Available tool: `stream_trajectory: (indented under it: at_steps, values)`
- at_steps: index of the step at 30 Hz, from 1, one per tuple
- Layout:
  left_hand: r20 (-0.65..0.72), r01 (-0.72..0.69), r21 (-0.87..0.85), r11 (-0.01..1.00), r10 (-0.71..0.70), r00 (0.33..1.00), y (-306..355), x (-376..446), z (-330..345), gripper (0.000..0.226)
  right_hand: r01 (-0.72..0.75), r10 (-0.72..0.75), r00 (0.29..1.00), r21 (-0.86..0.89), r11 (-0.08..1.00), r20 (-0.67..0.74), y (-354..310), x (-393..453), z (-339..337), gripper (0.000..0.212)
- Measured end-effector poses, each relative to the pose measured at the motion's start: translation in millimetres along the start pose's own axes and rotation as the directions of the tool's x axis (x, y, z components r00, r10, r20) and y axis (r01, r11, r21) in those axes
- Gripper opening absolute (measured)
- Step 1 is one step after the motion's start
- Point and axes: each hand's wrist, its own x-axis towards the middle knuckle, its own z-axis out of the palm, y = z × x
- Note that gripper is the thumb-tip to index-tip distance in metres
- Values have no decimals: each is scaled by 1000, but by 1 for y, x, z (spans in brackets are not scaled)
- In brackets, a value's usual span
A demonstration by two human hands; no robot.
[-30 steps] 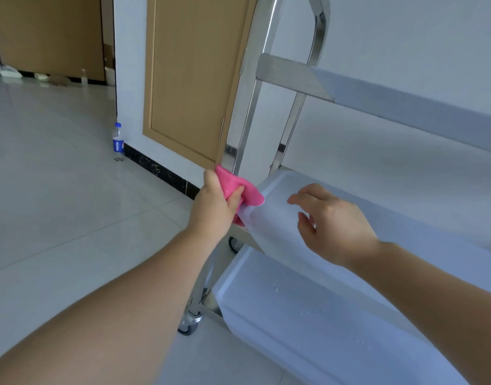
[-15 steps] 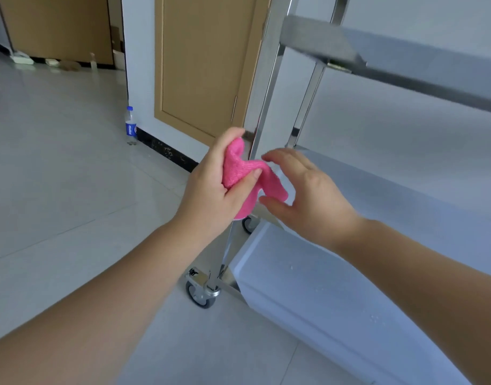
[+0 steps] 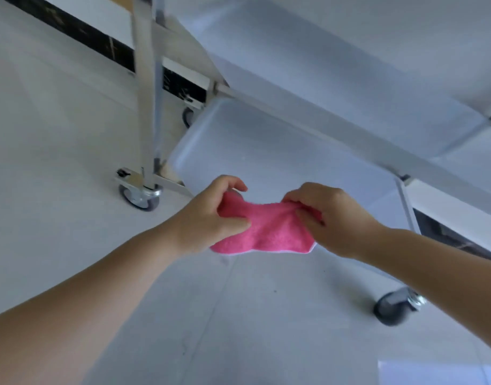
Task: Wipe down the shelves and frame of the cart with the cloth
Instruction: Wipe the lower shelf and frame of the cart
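A pink cloth [image 3: 266, 229] is stretched between both hands, in front of the cart and clear of it. My left hand [image 3: 211, 218] pinches its left end and my right hand [image 3: 330, 218] grips its right end. Behind them is the steel cart: an upright frame post [image 3: 147, 87] at the left, a bottom shelf [image 3: 266, 151] just beyond the cloth, and a middle shelf [image 3: 322, 65] above it.
Cart wheels stand on the tiled floor, one caster [image 3: 140, 198] at the left and another caster [image 3: 394, 307] at the right. A wall with a dark skirting strip [image 3: 99, 43] runs behind the cart. Pale floor tiles lie below my arms.
The view has tilted down from the door and upper shelves to the bottom shelf and wheels. The cloth has left the post, and my right hand has joined the left in holding it.
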Motion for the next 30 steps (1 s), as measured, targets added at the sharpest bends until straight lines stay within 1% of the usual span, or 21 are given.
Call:
stream_trajectory:
  at_steps: [2, 3, 4, 6, 7, 9, 11, 12, 13, 14, 15, 16, 17, 18, 19, 21, 22, 24, 27, 29, 30]
  values:
    - [57, 16, 84, 996, -21, 998, -11, 20, 21, 41, -83, 83, 997, -30, 996, 4, 27, -16, 6, 29]
    - [74, -2, 148, 989, -9, 997, -14, 32, 34, 36, -120, 120, 993, -46, 992, 1, 41, -25, 6, 28]
    - [78, -41, 223, 974, 24, 997, -15, 44, 48, 32, -156, 156, 988, -70, 985, -5, 56, -34, 5, 27]
    - [66, -159, 357, 920, 145, 987, -10, 72, 76, 27, -230, 227, 973, -137, 964, -38, 84, -53, -2, 26]
    - [64, -222, 406, 887, 214, 975, -4, 88, 90, 24, -258, 248, 966, -172, 951, -77, 99, -62, -9, 25]
    - [76, -319, 483, 816, 323, 943, 9, 118, 117, 17, -305, 259, 945, -248, 920, -201, 127, -79, -28, 23]
    - [107, -347, 538, 768, 346, 932, 18, 142, 143, 15, -341, 249, 922, -318, 885, -297, 151, -96, -43, 25]
    - [140, -347, 571, 744, 328, 934, 20, 150, 154, 15, -336, 235, 925, -353, 873, -298, 161, -106, -45, 25]
    - [185, -341, 612, 713, 290, 939, 19, 155, 164, 18, -323, 244, 940, -386, 864, -240, 170, -115, -42, 26]
    - [238, -333, 657, 676, 233, 943, 17, 157, 173, 22, -305, 279, 952, -424, 853, -124, 178, -124, -33, 27]
    - [286, -325, 701, 634, 167, 944, 15, 156, 180, 24, -266, 318, 948, -467, 843, 33, 186, -131, -22, 29]
    - [316, -317, 743, 589, 109, 942, 13, 154, 185, 24, -204, 325, 930, -497, 844, 171, 195, -137, -11, 32]
    - [328, -310, 781, 543, 65, 942, 12, 152, 188, 21, -138, 303, 915, -501, 855, 265, 203, -142, -1, 36]
    - [327, -297, 814, 500, 30, 945, 13, 149, 190, 19, -81, 262, 911, -486, 870, 318, 209, -143, 5, 40]
    - [320, -281, 842, 462, -7, 947, 15, 147, 191, 17, -26, 192, 926, -451, 892, 326, 215, -142, 9, 41]
    - [295, -241, 887, 394, -82, 952, 22, 143, 193, 18, 94, 8, 960, -348, 933, 281, 229, -136, 19, 41]
    - [271, -215, 905, 366, -108, 956, 27, 141, 194, 18, 163, -80, 959, -297, 941, 273, 235, -131, 23, 43]
    - [187, -136, 931, 339, -125, 974, 34, 137, 199, 19, 281, -196, 924, -233, 931, 329, 246, -121, 34, 50]
    - [20, 24, 934, 357, -121, 992, 36, 128, 210, 20, 281, -188, 903, -201, 938, 385, 265, -106, 46, 56]
    - [-66, 103, 920, 377, -110, 992, 32, 121, 217, 20, 325, -218, 895, -235, 916, 389, 274, -100, 51, 58]
    - [-87, 120, 916, 383, -103, 991, 30, 119, 219, 19, 361, -247, 884, -244, 900, 397, 277, -99, 52, 58]
